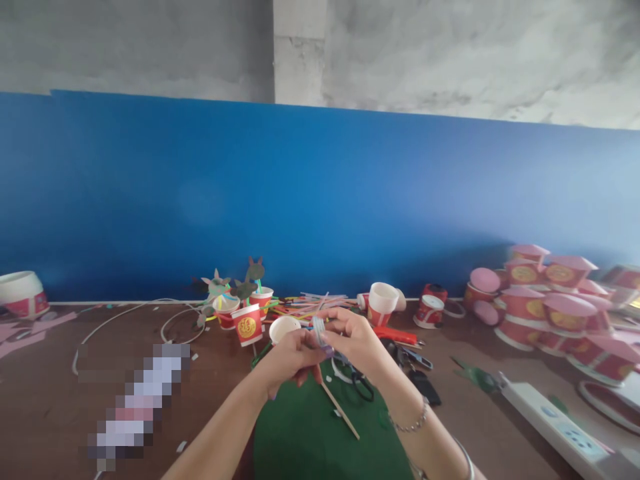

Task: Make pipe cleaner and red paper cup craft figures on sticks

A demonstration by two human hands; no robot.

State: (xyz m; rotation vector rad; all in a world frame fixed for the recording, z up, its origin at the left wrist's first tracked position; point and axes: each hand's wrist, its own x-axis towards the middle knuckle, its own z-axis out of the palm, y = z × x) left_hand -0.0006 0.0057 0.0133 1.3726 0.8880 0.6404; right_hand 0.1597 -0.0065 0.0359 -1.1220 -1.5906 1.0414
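My left hand (293,360) and my right hand (353,337) meet over a dark green mat (300,440). Between their closed fingers is a small whitish, see-through roll of tape (319,328), partly hidden by the fingertips. A thin wooden stick (341,411) slants down to the right from below my left fingers; whether they grip its upper end cannot be made out. Black-handled scissors (363,385) rest beside my right wrist. Just behind my left hand stands a white paper cup (285,328).
Red paper cups (247,325) with cut-out animal shapes stand behind on the left. Several coloured straws or strips (305,307) lie at the back. On the right are stacked red cups with pink tops (570,313) and a power strip (555,423). A blue partition (320,200) borders the table.
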